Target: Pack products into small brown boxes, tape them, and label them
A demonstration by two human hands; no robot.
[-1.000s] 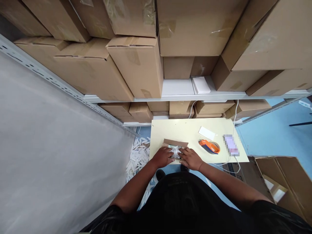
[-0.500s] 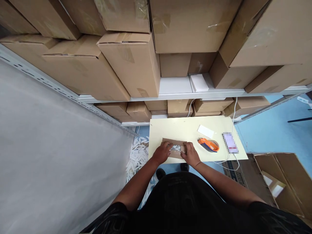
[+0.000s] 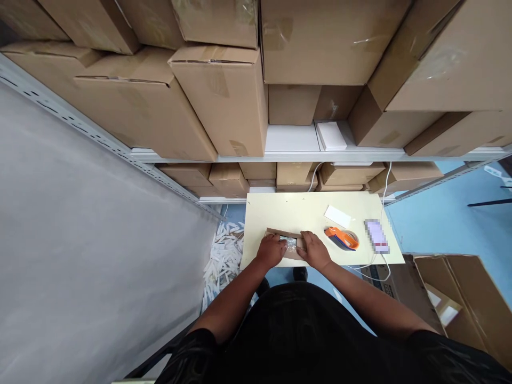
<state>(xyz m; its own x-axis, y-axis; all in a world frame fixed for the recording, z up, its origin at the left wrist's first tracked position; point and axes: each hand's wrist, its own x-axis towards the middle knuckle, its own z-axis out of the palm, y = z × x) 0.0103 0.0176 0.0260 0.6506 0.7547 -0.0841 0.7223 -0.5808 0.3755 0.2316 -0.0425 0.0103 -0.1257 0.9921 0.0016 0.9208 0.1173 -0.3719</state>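
A small flat brown cardboard box lies on the pale yellow table near its front edge. On it sits a clear bubble-wrapped packet. My left hand presses on the packet's left end with curled fingers. My right hand holds the packet's right end and the cardboard under it. Both hands almost meet over the packet.
An orange tape dispenser, a white card and a blurred phone with a white cable lie to the right. Shelves stacked with cardboard boxes stand behind. White paper strips litter the floor at left; open cartons stand at right.
My hands and the packet have shifted slightly further onto the cardboard, away from the table's front edge. More of the packet is covered by my hands now.
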